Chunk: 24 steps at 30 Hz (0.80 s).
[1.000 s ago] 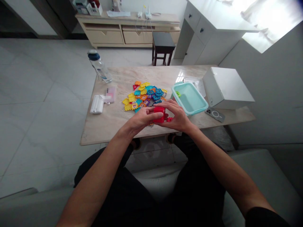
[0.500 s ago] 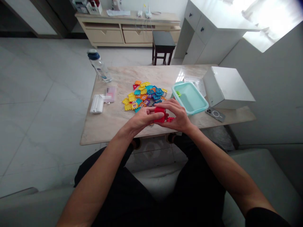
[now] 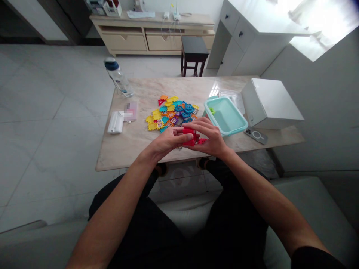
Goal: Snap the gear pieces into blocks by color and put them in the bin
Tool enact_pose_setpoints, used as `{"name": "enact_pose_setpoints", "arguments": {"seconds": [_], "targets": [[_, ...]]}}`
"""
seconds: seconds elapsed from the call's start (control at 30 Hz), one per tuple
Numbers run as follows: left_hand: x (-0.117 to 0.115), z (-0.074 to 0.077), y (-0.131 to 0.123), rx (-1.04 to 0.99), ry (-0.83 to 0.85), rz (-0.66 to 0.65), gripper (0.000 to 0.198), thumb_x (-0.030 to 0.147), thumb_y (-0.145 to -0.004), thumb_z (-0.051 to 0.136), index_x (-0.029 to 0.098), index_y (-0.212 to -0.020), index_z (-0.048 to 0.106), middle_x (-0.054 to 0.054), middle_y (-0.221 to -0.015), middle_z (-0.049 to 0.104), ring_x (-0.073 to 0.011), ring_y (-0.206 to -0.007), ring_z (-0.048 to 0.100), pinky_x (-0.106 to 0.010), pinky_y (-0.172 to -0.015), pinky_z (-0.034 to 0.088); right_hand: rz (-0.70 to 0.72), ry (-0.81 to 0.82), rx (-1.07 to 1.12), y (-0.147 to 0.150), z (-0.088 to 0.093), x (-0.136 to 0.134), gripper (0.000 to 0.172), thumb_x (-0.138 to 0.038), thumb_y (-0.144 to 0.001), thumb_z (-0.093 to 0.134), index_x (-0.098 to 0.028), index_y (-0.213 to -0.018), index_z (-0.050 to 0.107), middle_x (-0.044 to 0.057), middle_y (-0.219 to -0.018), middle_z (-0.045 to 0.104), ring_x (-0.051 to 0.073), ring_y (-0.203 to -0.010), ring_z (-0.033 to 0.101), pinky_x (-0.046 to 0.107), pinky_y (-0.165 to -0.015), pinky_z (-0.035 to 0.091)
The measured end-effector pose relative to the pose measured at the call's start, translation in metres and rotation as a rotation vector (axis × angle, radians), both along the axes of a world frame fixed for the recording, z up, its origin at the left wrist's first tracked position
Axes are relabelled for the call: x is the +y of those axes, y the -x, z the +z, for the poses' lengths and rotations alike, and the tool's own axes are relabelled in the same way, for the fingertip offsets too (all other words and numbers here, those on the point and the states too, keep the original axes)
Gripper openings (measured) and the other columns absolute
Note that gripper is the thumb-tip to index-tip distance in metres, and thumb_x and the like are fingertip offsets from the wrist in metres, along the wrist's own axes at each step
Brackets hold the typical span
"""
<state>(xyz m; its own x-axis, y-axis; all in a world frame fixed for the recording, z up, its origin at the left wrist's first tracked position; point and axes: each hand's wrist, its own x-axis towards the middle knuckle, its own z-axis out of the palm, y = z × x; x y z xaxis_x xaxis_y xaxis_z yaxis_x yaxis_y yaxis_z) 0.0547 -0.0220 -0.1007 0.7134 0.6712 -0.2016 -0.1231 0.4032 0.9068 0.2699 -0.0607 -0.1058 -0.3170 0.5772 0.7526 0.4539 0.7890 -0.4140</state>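
Between both hands, over the near part of the table, is a block of red plastic interlocking tiles (image 3: 189, 136). My left hand (image 3: 169, 140) grips it from the left, thumb across its near face. My right hand (image 3: 209, 137) closes on it from the right, fingers arched over the top and thumb below. Part of the block is hidden by the fingers. More red tile (image 3: 202, 141) shows beneath my right palm; whether it is joined to the block I cannot tell. Just beyond the hands lies a pile of coloured interlocking tiles (image 3: 171, 112), yellow, blue, orange and purple.
A mint plastic tub (image 3: 230, 116) with a green piece inside stands right of the pile. Further right are a white box (image 3: 276, 99) and a phone (image 3: 255, 135). On the left stand a water bottle (image 3: 120, 80) and a white packet (image 3: 115, 122). A dark stool (image 3: 195, 46) is behind the table.
Both hands keep their hold on the red tiles with hardly any movement. The whole view has shifted very slightly.
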Motion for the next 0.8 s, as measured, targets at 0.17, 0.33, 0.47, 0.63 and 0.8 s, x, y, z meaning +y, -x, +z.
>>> {"name": "enact_pose_setpoints", "arguments": {"seconds": [0.17,0.33,0.47,0.63,0.8], "targets": [[-0.002,0.004,-0.001,0.002,-0.009,0.005,0.054,0.049,-0.075,0.105,0.011,-0.107,0.085,-0.015,-0.100,0.084,-0.0233,-0.092,0.080,-0.031,-0.084,0.061,0.000,0.015,-0.023,0.000,0.001,0.000,0.058,-0.040,-0.094,0.091,-0.032,-0.149,0.073,0.007,-0.123,0.084,0.028,-0.109,0.077,0.049,-0.098,0.064],[-0.005,0.011,-0.005,-0.043,0.025,0.006,0.067,0.042,-0.075,0.105,0.015,-0.130,0.080,-0.012,-0.113,0.084,-0.0211,-0.098,0.078,-0.032,-0.092,0.059,-0.021,-0.013,-0.004,-0.001,0.002,-0.001,0.058,-0.039,-0.094,0.091,-0.033,-0.149,0.073,0.006,-0.123,0.084,0.028,-0.108,0.076,0.049,-0.096,0.064],[-0.004,0.011,-0.005,0.015,-0.043,0.012,0.055,0.048,-0.077,0.102,0.014,-0.116,0.082,-0.010,-0.107,0.082,-0.0195,-0.094,0.075,-0.030,-0.086,0.056,-0.028,-0.007,0.015,-0.002,0.003,-0.002,0.062,-0.039,-0.093,0.092,-0.033,-0.151,0.073,0.007,-0.125,0.083,0.028,-0.110,0.075,0.048,-0.098,0.064],[-0.003,0.007,-0.004,0.053,-0.042,-0.008,0.052,0.051,-0.079,0.100,0.014,-0.112,0.084,-0.009,-0.104,0.082,-0.0178,-0.089,0.073,-0.030,-0.084,0.054,-0.017,0.002,0.033,-0.003,0.005,-0.003,0.064,-0.037,-0.093,0.092,-0.035,-0.153,0.071,0.006,-0.127,0.083,0.029,-0.113,0.075,0.050,-0.100,0.065],[-0.006,0.010,-0.008,-0.010,-0.011,0.051,0.051,0.047,-0.077,0.103,0.015,-0.113,0.086,-0.011,-0.113,0.085,-0.0206,-0.100,0.076,-0.032,-0.093,0.058,-0.044,0.057,0.001,-0.003,0.006,-0.003,0.061,-0.037,-0.094,0.090,-0.035,-0.152,0.071,0.006,-0.132,0.082,0.030,-0.117,0.075,0.053,-0.104,0.064]]}}
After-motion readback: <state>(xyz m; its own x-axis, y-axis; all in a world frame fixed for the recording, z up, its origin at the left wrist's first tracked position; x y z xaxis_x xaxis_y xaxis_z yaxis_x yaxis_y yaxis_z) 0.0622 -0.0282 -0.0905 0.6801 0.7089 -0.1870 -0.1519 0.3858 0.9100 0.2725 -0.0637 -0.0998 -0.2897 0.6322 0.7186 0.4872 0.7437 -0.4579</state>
